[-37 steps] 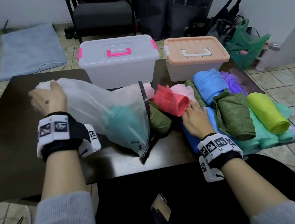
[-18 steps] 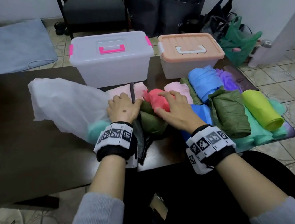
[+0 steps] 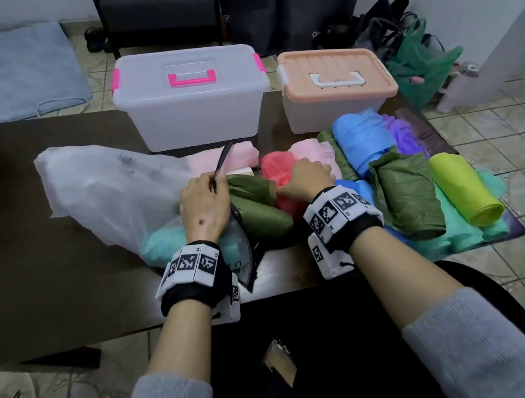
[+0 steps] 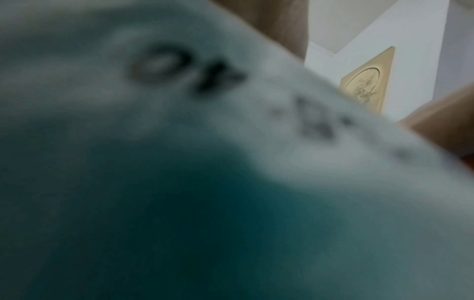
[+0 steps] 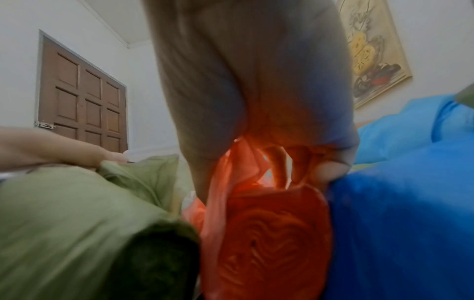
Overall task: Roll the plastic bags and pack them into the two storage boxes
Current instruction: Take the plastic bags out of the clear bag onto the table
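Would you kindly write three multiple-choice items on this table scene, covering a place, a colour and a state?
1. Where does the yellow-green rolled plastic bag lie?
A. at the right end of the pile
B. on the peach lid
C. under the left hand

2. What colour is the handle on the clear storage box?
A. white
B. pink
C. blue

3. In what state is the peach-lidded storage box?
A. lid off
B. tipped over
C. lid on

Answers:
1. A, it rests on the teal bags at the table's right end.
2. B, the handle and side clips are bright pink.
3. C, the peach lid sits flat on top, its white handle lying flat.
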Available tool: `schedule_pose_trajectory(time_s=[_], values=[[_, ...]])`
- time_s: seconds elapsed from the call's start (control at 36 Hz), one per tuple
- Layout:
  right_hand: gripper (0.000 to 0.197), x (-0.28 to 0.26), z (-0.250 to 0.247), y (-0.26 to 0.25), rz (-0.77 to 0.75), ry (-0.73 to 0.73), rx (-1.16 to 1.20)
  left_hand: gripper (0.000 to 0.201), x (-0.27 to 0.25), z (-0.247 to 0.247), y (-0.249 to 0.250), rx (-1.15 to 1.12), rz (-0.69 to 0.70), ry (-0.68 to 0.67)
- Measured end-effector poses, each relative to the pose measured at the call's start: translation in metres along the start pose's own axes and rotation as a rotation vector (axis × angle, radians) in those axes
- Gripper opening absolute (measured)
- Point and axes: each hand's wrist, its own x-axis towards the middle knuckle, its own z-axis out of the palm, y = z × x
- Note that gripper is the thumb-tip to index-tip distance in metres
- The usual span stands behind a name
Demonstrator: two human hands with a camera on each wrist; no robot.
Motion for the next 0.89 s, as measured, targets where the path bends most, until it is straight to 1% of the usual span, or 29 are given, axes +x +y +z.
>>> schedule_pose_trajectory(time_s=[0.11,0.19,0.25,0.42,0.53,0.64,0.72,0.75,0.81,0.89], values=[[0.064,0.001,0.005,-0.006,0.031,0.016,0.052,0.041,-0.001,-0.001,0.0,-0.011,-0.005,-0.011],[0.057,0.004,0.006,-0.007,0.073,-0.033,0.09,0.041,-0.001,-0.001,-0.001,-0.022,-0.001,-0.013],[0.057,0.004,0.006,-0.008,0.076,-0.057,0.115,0.041,-0.001,-0.002,-0.001,-0.034,0.004,-0.013],[0.071,0.002,0.007,-0.008,0.046,-0.032,0.207,0.038,-0.004,-0.001,-0.005,-0.06,0.016,-0.004],[0.068,0.002,0.009,-0.005,-0.009,-0.015,0.311,0.037,-0.005,-0.002,-0.006,-0.076,0.018,-0.002],[0.061,0.003,0.002,0.002,-0.062,0.059,0.443,0.036,-0.006,-0.003,-0.004,-0.092,0.016,0.0],[0.044,0.006,-0.012,0.007,-0.081,0.129,0.481,0.037,-0.007,-0.003,-0.003,-0.082,0.018,-0.003],[0.042,0.009,-0.017,0.009,-0.088,0.159,0.488,0.037,-0.007,-0.003,-0.003,-0.079,0.018,-0.002],[0.048,0.012,-0.028,0.014,-0.099,0.225,0.473,0.037,-0.007,-0.003,-0.003,-0.081,0.019,0.002],[0.058,0.017,-0.04,0.02,-0.081,0.362,0.303,0.038,-0.007,-0.004,-0.002,-0.077,0.023,0.008]])
